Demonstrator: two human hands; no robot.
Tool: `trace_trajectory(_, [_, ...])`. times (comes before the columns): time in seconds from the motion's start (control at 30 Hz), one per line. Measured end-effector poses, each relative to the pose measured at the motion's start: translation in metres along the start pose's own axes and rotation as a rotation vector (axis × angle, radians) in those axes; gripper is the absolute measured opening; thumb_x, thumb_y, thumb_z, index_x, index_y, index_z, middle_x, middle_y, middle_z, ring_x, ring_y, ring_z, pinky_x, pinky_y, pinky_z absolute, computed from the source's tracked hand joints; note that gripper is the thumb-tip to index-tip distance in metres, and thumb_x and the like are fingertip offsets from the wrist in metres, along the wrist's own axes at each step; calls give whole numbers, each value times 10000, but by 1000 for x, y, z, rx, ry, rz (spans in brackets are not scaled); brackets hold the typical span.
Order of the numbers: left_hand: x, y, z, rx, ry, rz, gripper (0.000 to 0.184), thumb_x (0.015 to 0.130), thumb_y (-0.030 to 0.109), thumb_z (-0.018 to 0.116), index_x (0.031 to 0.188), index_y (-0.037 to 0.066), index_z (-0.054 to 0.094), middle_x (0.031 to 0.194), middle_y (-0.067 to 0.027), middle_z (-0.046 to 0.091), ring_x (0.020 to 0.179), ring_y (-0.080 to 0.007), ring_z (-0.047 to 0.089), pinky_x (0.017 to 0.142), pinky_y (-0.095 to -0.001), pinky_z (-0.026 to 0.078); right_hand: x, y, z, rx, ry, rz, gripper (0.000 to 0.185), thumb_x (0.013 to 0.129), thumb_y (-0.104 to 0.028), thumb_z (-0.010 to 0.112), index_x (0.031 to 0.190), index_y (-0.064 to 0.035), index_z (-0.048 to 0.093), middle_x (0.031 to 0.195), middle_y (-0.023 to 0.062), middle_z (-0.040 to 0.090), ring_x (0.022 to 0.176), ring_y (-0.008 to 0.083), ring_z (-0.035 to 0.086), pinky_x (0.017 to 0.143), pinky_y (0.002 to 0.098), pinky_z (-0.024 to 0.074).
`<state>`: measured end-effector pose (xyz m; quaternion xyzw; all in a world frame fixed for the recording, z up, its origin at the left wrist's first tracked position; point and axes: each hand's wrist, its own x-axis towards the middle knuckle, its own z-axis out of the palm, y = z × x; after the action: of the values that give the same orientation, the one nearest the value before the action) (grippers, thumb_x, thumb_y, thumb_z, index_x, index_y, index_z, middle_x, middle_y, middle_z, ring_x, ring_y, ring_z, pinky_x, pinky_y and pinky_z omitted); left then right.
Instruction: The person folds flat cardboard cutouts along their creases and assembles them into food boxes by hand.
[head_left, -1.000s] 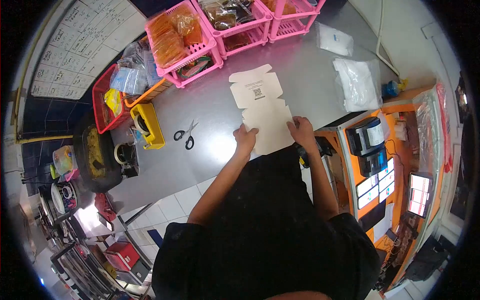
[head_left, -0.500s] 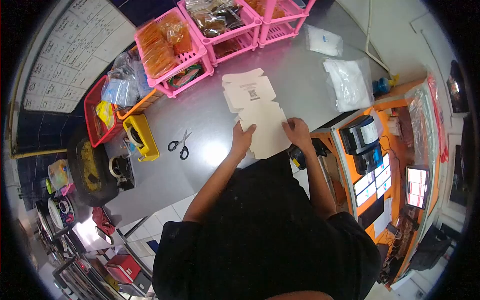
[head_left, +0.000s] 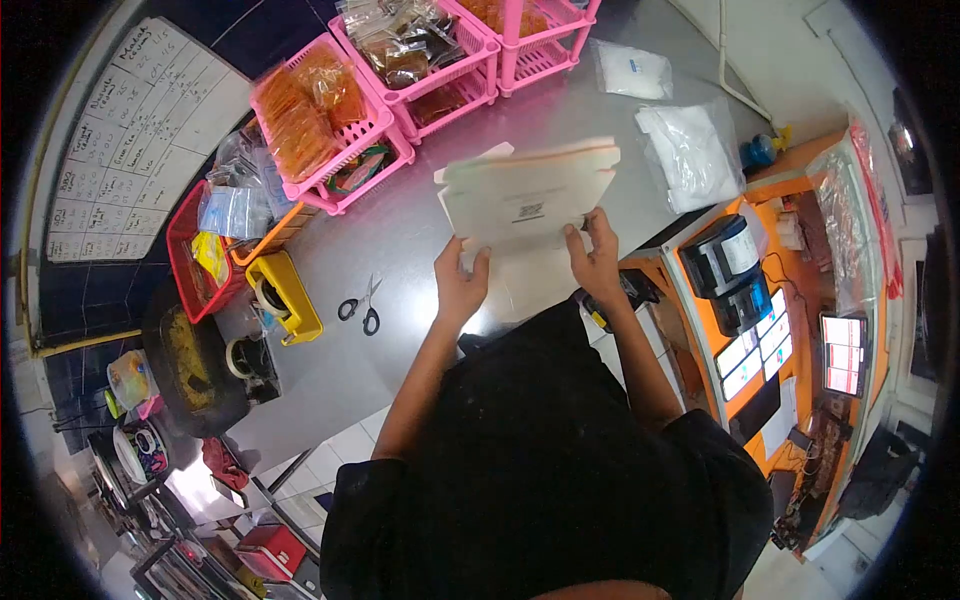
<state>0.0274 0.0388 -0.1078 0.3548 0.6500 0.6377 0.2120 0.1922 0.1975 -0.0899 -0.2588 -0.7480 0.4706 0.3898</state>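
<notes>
- Cardboard sheet [head_left: 530, 205], pale and printed with a small dark code, is held above the metal surface [head_left: 390, 255], close in front of the person's dark shirt; its upper panel is raised and blurred, with a lower panel nearer the shirt.
- Left hand [head_left: 463, 283] is partly closed at the left side of the raised panel, the card's edge between thumb and fingers.
- Right hand [head_left: 594, 262] is partly closed at the right side, likewise gripping the card between thumb and fingers.
- Scissors [head_left: 361, 306] with dark handles lie on the surface, left of the left hand, their blades slightly apart.
- Yellow tape dispenser [head_left: 285, 297] sits beyond the scissors, beside a red basket [head_left: 197, 255].
- Pink racks [head_left: 345, 135] with packets stand past the sheet.
- White plastic-wrapped bundle [head_left: 688, 155] lies right of the sheet, near a smaller white packet [head_left: 634, 70].
</notes>
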Motion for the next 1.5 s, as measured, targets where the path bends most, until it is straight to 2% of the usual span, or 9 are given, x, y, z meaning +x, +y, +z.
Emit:
trace_trajectory(0.2, [-22,-2,12,129,138,135,322,911,-8,532,1233,-28,523,1138,-213,604,1031,-293,610,908,-386,475,-32,1,11,-230,22,-43,249,949,-73,588,1161,37,515,984,232,633,855,374,635,807,406,496])
trace_trajectory(0.5, [-13,10,7,455,53,280,350,925,-3,502,1275,16,512,1150,-282,549,987,-457,604,855,-454,504,-24,-4,17,-364,78,-267,278,937,-15,560,1206,37,513,1024,237,609,914,409,618,796,420,494])
trace_trajectory(0.63, [0,29,-11,370,-39,135,338,933,42,534,1270,22,534,1008,-203,627,753,-318,668,653,-386,528,-8,-39,2,-305,-95,66,262,956,-38,521,1209,27,533,946,226,623,851,354,629,764,404,491])
trace_trajectory(0.8, [23,-19,-33,-228,-257,-371,406,918,-28,538,1323,8,526,1112,-88,665,927,-166,669,806,-303,535,12,-10,-18,-91,-436,329,312,948,7,457,1244,29,554,841,156,575,848,144,565,761,281,474])
trace_trajectory(1.03, [13,-37,-32,-401,-246,-702,400,891,-71,488,1287,-35,533,1096,-134,673,964,-205,674,877,-314,530,-2,13,-19,-799,-455,-353,460,843,-89,576,1302,-56,571,1196,138,642,1114,288,621,944,428,506])
trace_trajectory(1.17, [8,-42,-27,-445,-241,-772,397,887,-64,485,1278,-36,550,1097,-132,680,936,-207,675,859,-329,538,-9,41,-15,-699,-604,-530,474,808,-151,656,1272,-70,606,1300,100,621,1242,272,562,1039,421,461])
trace_trajectory(1.23, [9,-50,-32,-352,-232,-747,408,872,-67,483,1272,-34,551,1062,-139,677,914,-240,671,868,-344,520,-8,49,-12,-611,-606,-502,473,790,-169,676,1250,-71,629,1317,89,620,1252,270,561,1047,414,459])
trace_trajectory(1.37, [14,-37,-58,718,-173,279,498,772,-56,508,1263,2,573,1113,-186,642,1074,-365,597,974,-416,477,-5,56,-13,-521,-598,-419,449,774,-172,694,1211,-74,661,1278,72,652,1229,264,577,1043,409,463])
trace_trajectory(1.5, [27,-17,-59,797,-522,522,485,720,-2,613,1205,8,623,1162,-162,638,1152,-342,570,1022,-412,459,-3,57,-10,-468,-613,-367,444,737,-126,720,1177,-74,684,1216,77,685,1164,271,603,1029,407,470])
